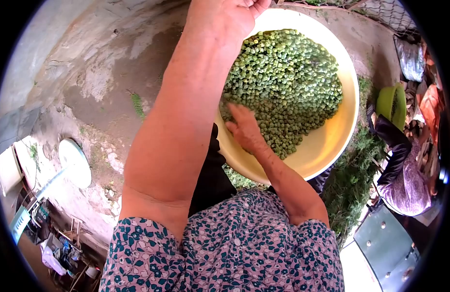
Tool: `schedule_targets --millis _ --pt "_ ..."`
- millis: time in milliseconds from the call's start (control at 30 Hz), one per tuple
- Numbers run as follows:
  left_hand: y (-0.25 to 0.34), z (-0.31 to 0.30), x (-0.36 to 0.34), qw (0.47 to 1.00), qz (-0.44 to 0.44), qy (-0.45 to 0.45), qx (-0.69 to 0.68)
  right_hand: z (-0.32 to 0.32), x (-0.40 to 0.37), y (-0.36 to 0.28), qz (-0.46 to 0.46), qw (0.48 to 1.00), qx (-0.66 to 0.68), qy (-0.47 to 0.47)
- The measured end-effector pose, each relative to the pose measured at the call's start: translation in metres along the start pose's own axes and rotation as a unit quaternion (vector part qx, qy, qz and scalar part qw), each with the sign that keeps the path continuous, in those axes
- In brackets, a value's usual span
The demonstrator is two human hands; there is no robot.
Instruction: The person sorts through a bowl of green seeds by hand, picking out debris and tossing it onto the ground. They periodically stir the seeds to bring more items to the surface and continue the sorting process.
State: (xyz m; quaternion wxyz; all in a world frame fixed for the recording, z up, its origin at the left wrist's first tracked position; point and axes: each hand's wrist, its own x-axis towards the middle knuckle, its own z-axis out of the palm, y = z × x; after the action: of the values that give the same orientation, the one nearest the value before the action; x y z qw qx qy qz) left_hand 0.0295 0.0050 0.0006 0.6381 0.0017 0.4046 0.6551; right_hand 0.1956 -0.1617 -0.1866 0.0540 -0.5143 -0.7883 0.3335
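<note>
A large pale-yellow basin [349, 104] sits in front of me, holding a heap of small round green fruits or seeds [295, 73] whose exact kind I cannot make out. Low in the basin, at its left side, my right hand [247, 129] touches the heap with fingers spread, slightly blurred. My left arm is raised close to the camera, and my left hand [229, 17] is over the basin's far left rim. Its visible fingers are curled in; the top frame edge cuts off the rest, so anything they hold is hidden.
At right sits another person in a purple top [405, 194] and dark sleeves, beside a green tub [392, 104] and an orange bag [429, 107]. Cut greenery [351, 194] lies between us. A round white lid-like object [75, 163] and clutter stand at left; wire mesh [388, 14] lies far right.
</note>
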Motion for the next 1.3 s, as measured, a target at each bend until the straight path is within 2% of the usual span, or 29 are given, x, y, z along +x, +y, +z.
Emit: schedule_targets --millis 67,100,167,200,267,333,367,400,433,500,567,767,833,900,967,1000,1033,1167,1200,1267,1300 --pt "-0.001 -0.004 0.002 1.000 -0.001 -0.016 0.000 -0.006 -0.015 -0.008 -0.093 0.990 0.090 -0.053" --pt "-0.001 -0.005 0.002 1.000 0.001 -0.031 0.002 -0.013 -0.024 -0.011 -0.093 0.990 0.090 -0.053" --pt "0.000 -0.006 0.002 0.999 0.001 -0.032 0.001 -0.029 -0.037 -0.006 -0.029 0.966 0.219 -0.136" --pt "0.000 -0.006 0.002 0.999 0.002 -0.033 0.000 -0.032 -0.040 0.005 -0.029 0.966 0.218 -0.136" --pt "0.000 -0.008 0.002 0.999 0.002 -0.034 -0.001 -0.037 -0.047 0.031 -0.029 0.992 0.126 0.007" --pt "0.001 -0.010 0.002 0.999 0.002 -0.033 0.000 -0.054 -0.043 0.056 0.028 0.989 0.085 0.122" --pt "0.001 -0.010 0.002 1.000 0.003 -0.031 0.000 -0.061 -0.038 0.073 0.036 0.988 0.015 0.153" --pt "0.001 -0.010 0.002 1.000 0.003 -0.030 0.000 -0.064 -0.035 0.085 0.091 0.983 -0.034 0.156" --pt "0.001 -0.010 0.003 1.000 0.002 -0.031 0.001 -0.068 -0.030 0.091 0.141 0.983 -0.035 0.117" --pt "0.001 -0.009 0.004 0.999 -0.005 -0.039 0.000 -0.052 -0.024 0.111 0.116 0.980 -0.064 0.151" --pt "0.000 -0.009 0.005 0.999 -0.005 -0.037 -0.003 -0.044 -0.016 0.117 0.128 0.977 -0.084 0.148" --pt "0.002 -0.003 0.002 1.000 -0.008 -0.013 -0.004 -0.023 -0.006 0.111 0.122 0.961 -0.173 0.178" --pt "0.002 -0.002 -0.004 1.000 -0.005 -0.006 0.001 -0.026 -0.005 0.099 0.212 0.963 -0.132 0.099" --pt "0.000 -0.002 -0.008 1.000 0.014 -0.021 -0.009 -0.023 -0.004 0.098 0.196 0.965 -0.130 0.114" --pt "0.001 -0.004 -0.001 1.000 0.007 -0.017 -0.011 -0.019 -0.008 0.090 0.146 0.979 -0.111 0.090" --pt "0.000 -0.004 0.001 1.000 -0.003 -0.013 -0.013 -0.015 -0.012 0.079 0.161 0.981 -0.088 0.066" --pt "0.000 -0.003 0.001 1.000 -0.007 -0.016 -0.014 -0.006 -0.015 0.075 0.075 0.990 -0.114 0.043" --pt "-0.001 -0.005 0.004 1.000 -0.007 -0.018 -0.002 -0.001 -0.026 0.022 0.120 0.992 0.026 -0.020" --pt "-0.002 -0.005 0.004 1.000 -0.005 -0.020 0.001 -0.004 -0.030 0.007 0.123 0.992 0.026 -0.020" --pt "-0.002 -0.005 0.004 1.000 -0.002 -0.026 0.005 -0.014 -0.038 -0.016 0.033 0.998 0.036 -0.028" --pt "-0.002 -0.005 0.004 1.000 -0.003 -0.028 0.005 -0.021 -0.041 -0.022 0.034 0.998 0.035 -0.027"
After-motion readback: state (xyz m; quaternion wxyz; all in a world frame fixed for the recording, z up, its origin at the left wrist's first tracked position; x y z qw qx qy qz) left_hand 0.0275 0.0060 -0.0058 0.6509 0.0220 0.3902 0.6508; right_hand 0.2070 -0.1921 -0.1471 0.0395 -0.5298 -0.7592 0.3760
